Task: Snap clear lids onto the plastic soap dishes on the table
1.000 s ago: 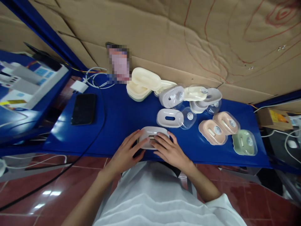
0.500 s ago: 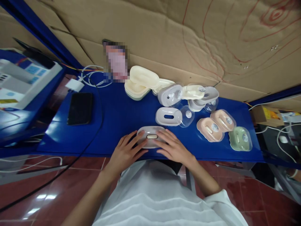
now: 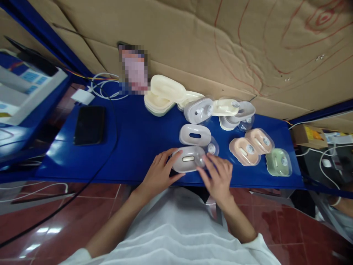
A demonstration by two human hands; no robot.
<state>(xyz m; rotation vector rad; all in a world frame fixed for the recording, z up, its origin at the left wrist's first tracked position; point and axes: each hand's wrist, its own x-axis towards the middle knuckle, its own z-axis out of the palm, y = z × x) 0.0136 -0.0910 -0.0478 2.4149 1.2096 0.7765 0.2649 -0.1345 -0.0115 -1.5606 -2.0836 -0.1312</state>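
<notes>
The grey box (image 3: 187, 166) is on the blue table (image 3: 135, 143), near its front edge, directly before the person. A small white piece (image 3: 188, 158) sits in the long slot on its top. The left hand (image 3: 157, 173) holds the left end of the box, with thumb at the front and fingers over the back. The right hand (image 3: 219, 176) is half curved, its fingertips at the right end; whether it pinches the box or something clear there, I cannot tell.

Compared with half a second ago, the box has shifted to the right, and the right hand has moved outward, so the top is less covered. The clear cover (image 3: 213, 142) with a round sticker has come nearer also, and now lies just behind the right fingers. This means that box and cover are close together, and the white piece can be seen fully in its slot.

Just behind stands a second grey box (image 3: 184, 134), whose slot shows dark. Farther right are two pink boxes (image 3: 239, 148) and a green box (image 3: 272, 164). At the back, against the cardboard wall (image 3: 187, 44), is a cream stack (image 3: 157, 106).
</notes>
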